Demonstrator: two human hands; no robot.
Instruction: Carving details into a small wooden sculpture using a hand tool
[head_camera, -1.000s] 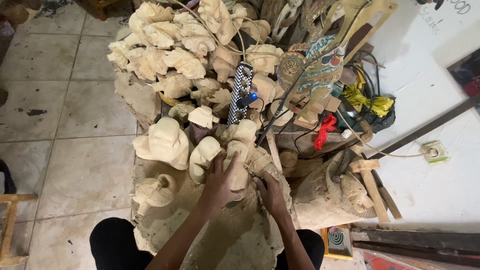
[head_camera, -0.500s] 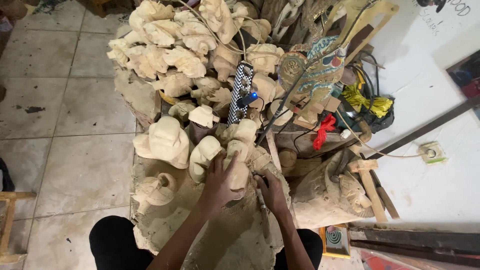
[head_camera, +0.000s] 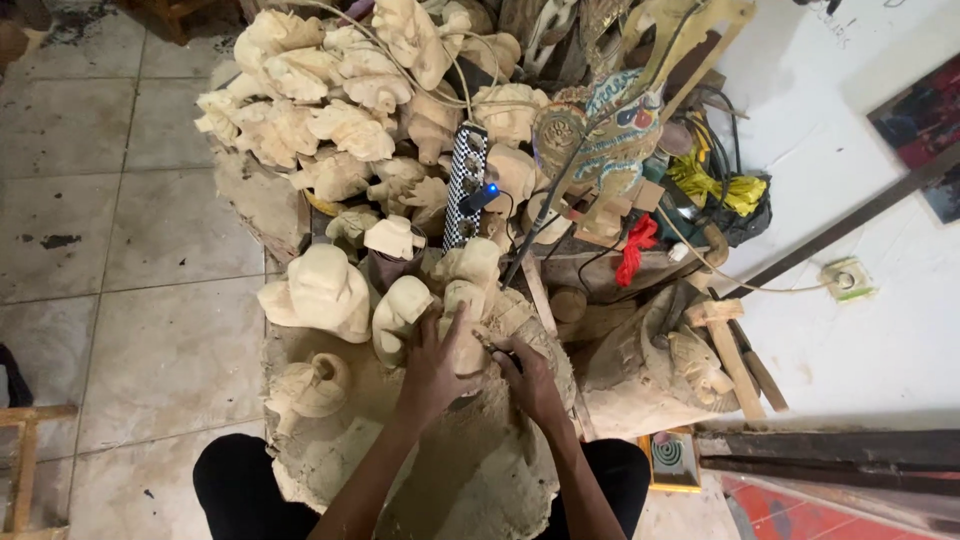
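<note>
My left hand (head_camera: 432, 372) presses on a pale wooden carving (head_camera: 470, 335) that rests on a dusty, chip-covered work block (head_camera: 470, 470) between my knees. My right hand (head_camera: 528, 385) is closed on a thin dark carving tool (head_camera: 497, 350) whose tip touches the same carving. Both forearms reach in from the bottom edge. Other unfinished pale carvings stand close by: a hat-shaped one (head_camera: 320, 290) to the left and a rounded one (head_camera: 400, 315) right beside my left hand.
A heap of pale carved pieces (head_camera: 340, 110) fills the top of the view. A black-and-white chequered strip (head_camera: 463, 185), cables, a red cloth (head_camera: 637, 245), a wooden mallet (head_camera: 725, 345) and planks lie to the right. Tiled floor (head_camera: 130, 260) extends left.
Both hands stay on the carving; my right hand with the tool has shifted slightly. Otherwise the scene is the same.
</note>
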